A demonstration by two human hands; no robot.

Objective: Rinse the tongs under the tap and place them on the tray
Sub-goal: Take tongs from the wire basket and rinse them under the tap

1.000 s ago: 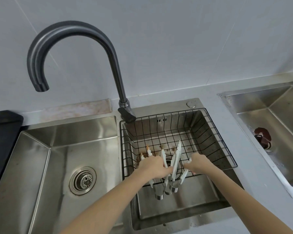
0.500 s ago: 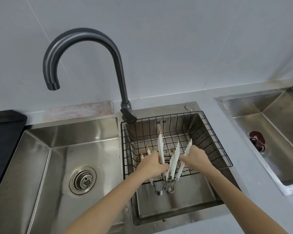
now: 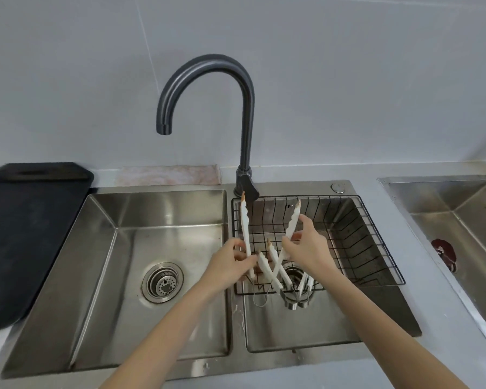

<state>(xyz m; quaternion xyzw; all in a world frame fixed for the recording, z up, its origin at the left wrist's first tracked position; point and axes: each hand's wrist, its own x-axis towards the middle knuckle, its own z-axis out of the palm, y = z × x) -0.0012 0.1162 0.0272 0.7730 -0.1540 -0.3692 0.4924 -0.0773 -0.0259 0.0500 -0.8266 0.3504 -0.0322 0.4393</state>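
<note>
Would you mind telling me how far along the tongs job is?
Nothing finished yet. Both hands, left and right, hold white tongs above the wire basket; tips look stained. The tap shows no water. Rinsing and placing on the black tray remain.

My left hand (image 3: pixel 230 265) and right hand (image 3: pixel 306 248) are both bare, no gloves, rings, watch or bands on them, and my two forearms are bare as well, slim and smooth from wrist up toward the elbow, with no sleeve showing anywhere along them.
</note>
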